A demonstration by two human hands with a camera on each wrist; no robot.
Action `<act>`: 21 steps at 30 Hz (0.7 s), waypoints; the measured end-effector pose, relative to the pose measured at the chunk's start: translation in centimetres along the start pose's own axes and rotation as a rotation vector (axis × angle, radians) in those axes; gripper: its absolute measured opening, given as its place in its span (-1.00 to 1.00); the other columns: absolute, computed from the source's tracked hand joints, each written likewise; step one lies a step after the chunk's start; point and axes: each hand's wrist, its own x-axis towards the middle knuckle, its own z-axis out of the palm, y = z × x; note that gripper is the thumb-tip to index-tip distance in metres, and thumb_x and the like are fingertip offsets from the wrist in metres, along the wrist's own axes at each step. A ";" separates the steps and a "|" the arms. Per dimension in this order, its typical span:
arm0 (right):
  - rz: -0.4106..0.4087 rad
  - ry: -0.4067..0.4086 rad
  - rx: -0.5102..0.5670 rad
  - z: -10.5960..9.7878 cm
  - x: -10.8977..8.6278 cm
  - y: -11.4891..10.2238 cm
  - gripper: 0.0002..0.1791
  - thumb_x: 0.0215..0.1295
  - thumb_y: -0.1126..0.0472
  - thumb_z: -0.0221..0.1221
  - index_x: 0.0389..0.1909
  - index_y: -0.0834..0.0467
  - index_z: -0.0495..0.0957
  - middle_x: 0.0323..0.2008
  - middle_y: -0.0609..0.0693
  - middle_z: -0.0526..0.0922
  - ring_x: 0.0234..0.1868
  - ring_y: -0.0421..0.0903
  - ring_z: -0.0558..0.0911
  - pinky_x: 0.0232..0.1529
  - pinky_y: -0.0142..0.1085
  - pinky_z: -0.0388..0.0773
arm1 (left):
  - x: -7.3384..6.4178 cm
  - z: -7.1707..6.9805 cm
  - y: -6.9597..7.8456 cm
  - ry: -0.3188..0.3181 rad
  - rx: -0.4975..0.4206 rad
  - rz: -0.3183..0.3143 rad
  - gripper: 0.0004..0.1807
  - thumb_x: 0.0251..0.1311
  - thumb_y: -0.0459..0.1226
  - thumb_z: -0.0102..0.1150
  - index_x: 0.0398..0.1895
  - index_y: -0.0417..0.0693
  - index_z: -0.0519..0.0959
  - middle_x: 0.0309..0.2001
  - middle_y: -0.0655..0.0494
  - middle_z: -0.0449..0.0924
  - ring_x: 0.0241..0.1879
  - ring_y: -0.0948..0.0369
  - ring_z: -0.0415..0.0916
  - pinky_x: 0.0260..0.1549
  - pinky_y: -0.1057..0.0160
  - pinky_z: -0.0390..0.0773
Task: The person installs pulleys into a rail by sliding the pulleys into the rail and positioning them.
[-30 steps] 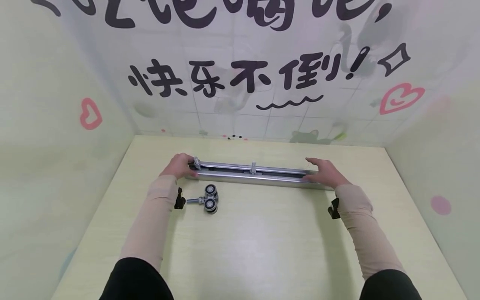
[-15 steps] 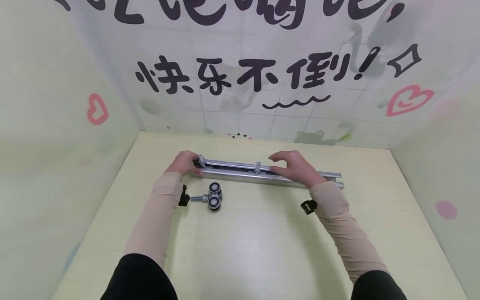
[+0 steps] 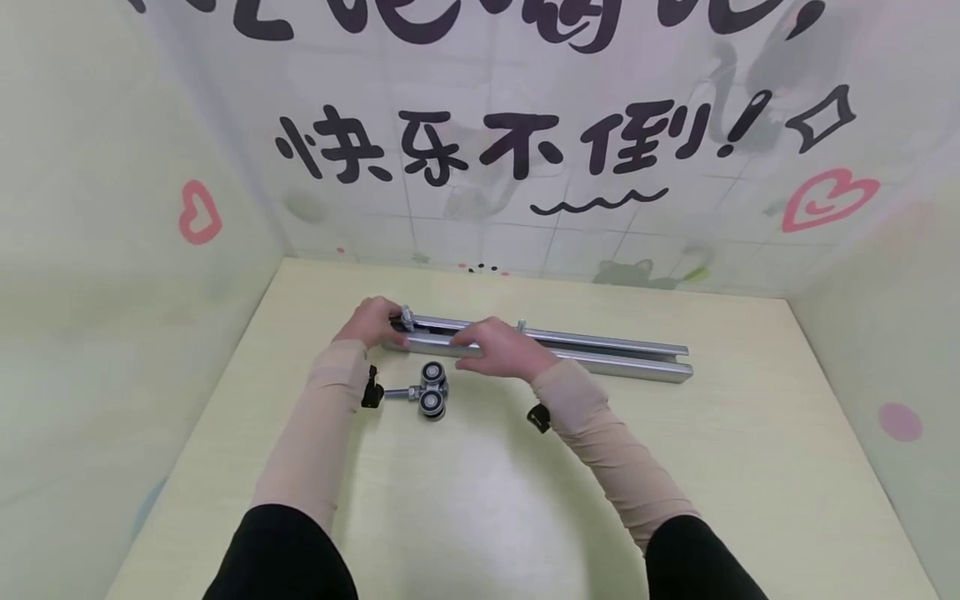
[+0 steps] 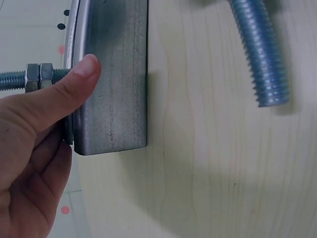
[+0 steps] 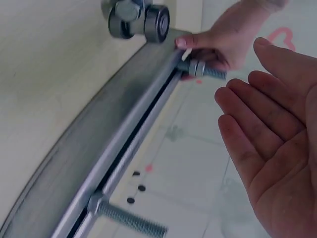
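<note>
A long silver metal rail (image 3: 622, 358) with a slot along its top lies on the table. My left hand (image 3: 371, 323) grips its left end; in the left wrist view the thumb presses the rail's side wall (image 4: 114, 99). A threaded bolt with nuts (image 4: 39, 77) stands up from the slot beside that hand. Another bolt (image 5: 129, 218) rises farther along. My right hand (image 3: 502, 348) hovers by the rail, its fingers loosely bent around nothing; the right wrist view shows the bare palm (image 5: 282, 148). In front of the rail lies a roller trolley (image 3: 432, 390) with its threaded stem pointing left.
The pale wooden table (image 3: 480, 500) reaches back to a printed curtain (image 3: 480, 233) with dark lettering and pink hearts. More curtain (image 3: 112, 333) closes off the left side, and the right side likewise.
My right hand has moved left along the rail, from near its right end to past the middle bolt, baring the right end. My left hand keeps its grip. The trolley stays in place.
</note>
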 end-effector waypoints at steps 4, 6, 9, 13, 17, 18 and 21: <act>-0.031 -0.033 -0.027 0.9 1.4 -0.8 -0.69 0.12 0.25 0.22 -0.11 0.29 0.57 -0.12 0.12 0.63 -0.07 -0.02 0.59 0.02 -0.30 0.47 | 0.1 0.0 0.0 0.000 0.007 0.005 -0.48 -0.26 -0.31 0.44 -0.11 -0.28 0.56 -0.11 -0.18 0.58 -0.15 0.01 0.47 -0.04 0.05 0.42; -0.034 -0.058 -0.055 1.4 2.1 -1.2 -0.68 0.12 0.23 0.22 -0.09 0.27 0.56 -0.11 0.10 0.63 -0.06 -0.05 0.59 0.03 -0.32 0.46 | 0.2 -0.1 0.0 0.002 0.014 0.004 -0.50 -0.26 -0.32 0.44 -0.13 -0.27 0.57 -0.13 -0.17 0.59 -0.16 0.02 0.47 -0.06 0.06 0.43; -0.021 -0.103 -0.099 2.1 3.0 -1.8 -0.66 0.13 0.19 0.21 -0.08 0.26 0.56 -0.10 0.07 0.63 -0.06 -0.08 0.58 0.03 -0.34 0.45 | 0.2 -0.1 0.0 0.010 0.029 0.008 -0.53 -0.26 -0.33 0.44 -0.16 -0.27 0.59 -0.17 -0.14 0.61 -0.20 0.04 0.47 -0.11 0.08 0.43; -0.004 -0.165 -0.169 3.0 4.1 -2.5 -0.66 0.13 0.16 0.22 -0.09 0.24 0.57 -0.12 0.04 0.64 -0.11 -0.12 0.59 -0.02 -0.36 0.47 | 0.1 -0.2 0.2 0.025 0.041 0.029 -0.55 -0.28 -0.32 0.45 -0.20 -0.27 0.60 -0.22 -0.12 0.62 -0.26 0.07 0.45 -0.17 0.11 0.43; -0.024 -0.192 -0.245 4.1 4.9 -2.9 -0.72 0.13 0.15 0.21 -0.15 0.19 0.61 -0.21 -0.02 0.67 -0.26 -0.18 0.60 -0.15 -0.39 0.50 | 0.0 -0.3 0.2 0.043 0.050 0.056 -0.59 -0.29 -0.33 0.46 -0.25 -0.27 0.61 -0.27 -0.10 0.63 -0.30 0.08 0.44 -0.21 0.12 0.42; -0.030 -0.192 -0.263 4.5 5.1 -2.9 -0.74 0.13 0.16 0.21 -0.17 0.17 0.62 -0.25 -0.04 0.67 -0.29 -0.20 0.60 -0.19 -0.40 0.50 | 0.0 -0.3 0.1 0.046 0.051 0.059 -0.60 -0.30 -0.33 0.46 -0.27 -0.26 0.62 -0.28 -0.10 0.63 -0.31 0.09 0.44 -0.22 0.12 0.42; -0.028 -0.192 -0.319 5.6 5.6 -3.1 -0.79 0.10 0.15 0.23 -0.24 0.12 0.63 -0.34 -0.09 0.67 -0.38 -0.23 0.57 -0.32 -0.43 0.50 | 0.1 -0.2 -0.1 0.049 0.051 0.065 -0.60 -0.31 -0.32 0.47 -0.29 -0.26 0.62 -0.29 -0.08 0.63 -0.32 0.10 0.43 -0.23 0.13 0.42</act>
